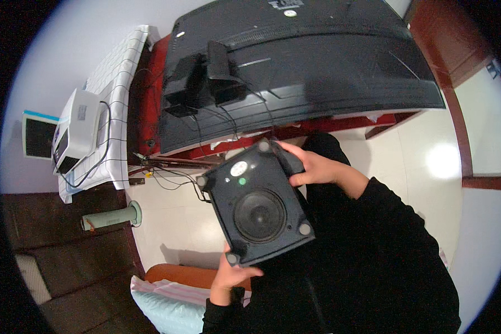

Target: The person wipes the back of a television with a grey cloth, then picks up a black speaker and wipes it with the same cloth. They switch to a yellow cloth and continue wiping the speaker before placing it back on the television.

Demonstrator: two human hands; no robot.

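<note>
A black subwoofer box (246,227) is held up before me, its face with a round speaker cone (259,215) and pale round corner feet turned to the camera. My right hand (315,167) grips its upper right side, thumb and fingers on the edge. My left hand (229,273) holds the lower left corner, with some fingers hidden behind the box. Black cables (179,179) run from the box's left side towards the stand. A green spot and a white oval sticker show near the cone.
A large black television back (325,62) lies beyond the box, above a red stand (152,96). Two dark devices are by its left part. At left, a white appliance (81,125) sits on a checked cloth (117,83). A green cylindrical object (110,218) and an orange-brown seat back (183,273) are nearer.
</note>
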